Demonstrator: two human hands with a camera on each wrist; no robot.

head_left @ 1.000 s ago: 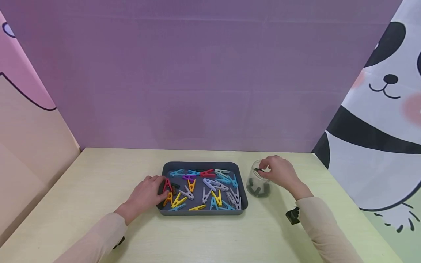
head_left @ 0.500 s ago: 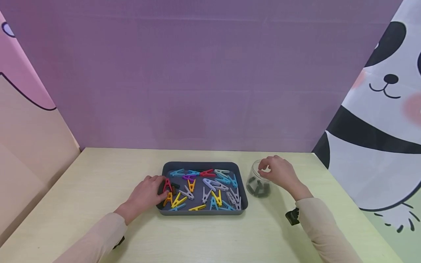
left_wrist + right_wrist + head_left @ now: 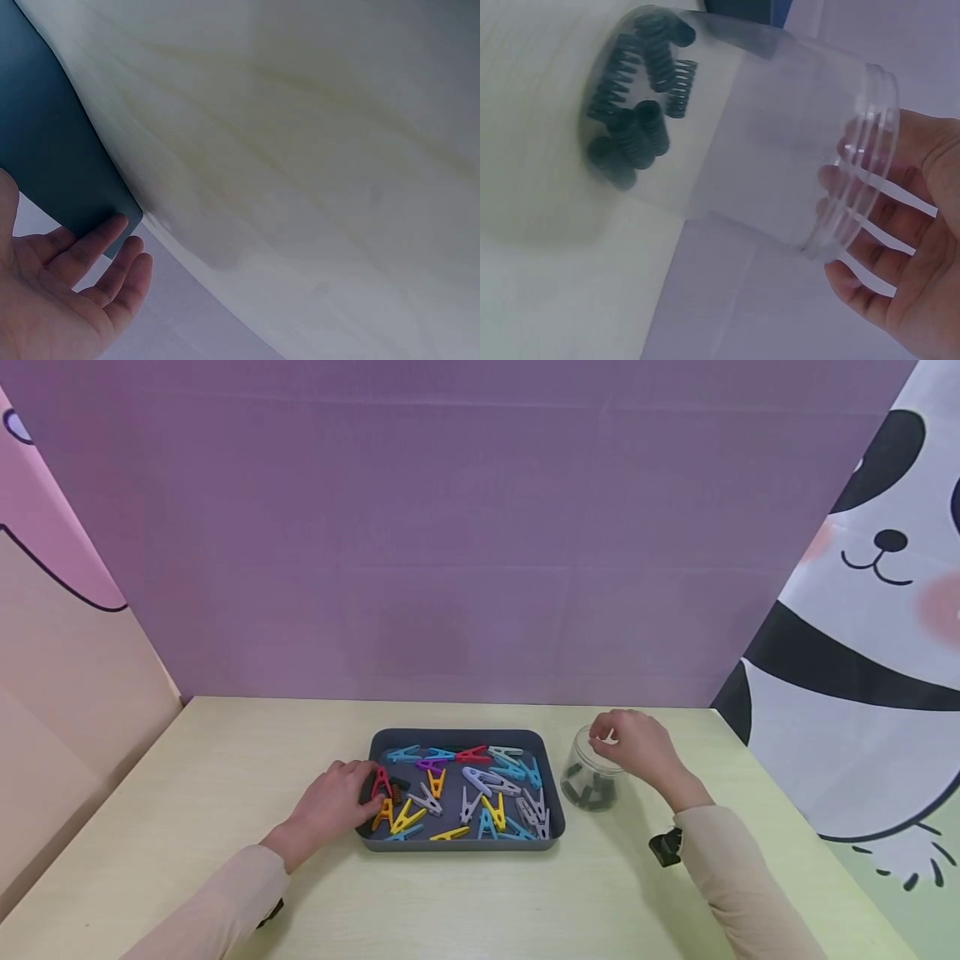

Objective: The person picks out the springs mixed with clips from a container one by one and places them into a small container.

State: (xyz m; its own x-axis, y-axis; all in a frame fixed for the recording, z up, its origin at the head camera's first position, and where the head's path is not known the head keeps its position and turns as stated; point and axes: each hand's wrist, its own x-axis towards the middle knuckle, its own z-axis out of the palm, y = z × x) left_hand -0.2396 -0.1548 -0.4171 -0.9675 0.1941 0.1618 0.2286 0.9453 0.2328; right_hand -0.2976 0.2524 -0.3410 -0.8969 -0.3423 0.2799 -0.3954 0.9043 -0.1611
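Note:
A dark grey tray (image 3: 457, 845) holds several plastic clothespins in red, blue, yellow, orange, purple and pale tones. My left hand (image 3: 337, 802) grips the tray at its left edge; in the left wrist view, its fingers (image 3: 97, 236) lie against the tray's end wall (image 3: 67, 142). Right of the tray stands a clear jar (image 3: 588, 777), upright, with several dark coil springs (image 3: 634, 139) at its bottom. Over the jar's mouth is my right hand (image 3: 637, 743), its fingers loosely bent. In the right wrist view nothing shows between those fingertips (image 3: 840, 277) at the rim.
Dark springs (image 3: 397, 785) also lie in the tray's left part, partly covered by a red clothespin (image 3: 381, 782). Both tray and jar stand on a pale wooden table (image 3: 480, 902). A purple wall (image 3: 450, 527) rises behind, with a panda panel (image 3: 862, 635) on the right.
A second ago my right hand pinched a dark spring over the jar; it has let go of it. The right hand has risen slightly. My left hand stays at the tray.

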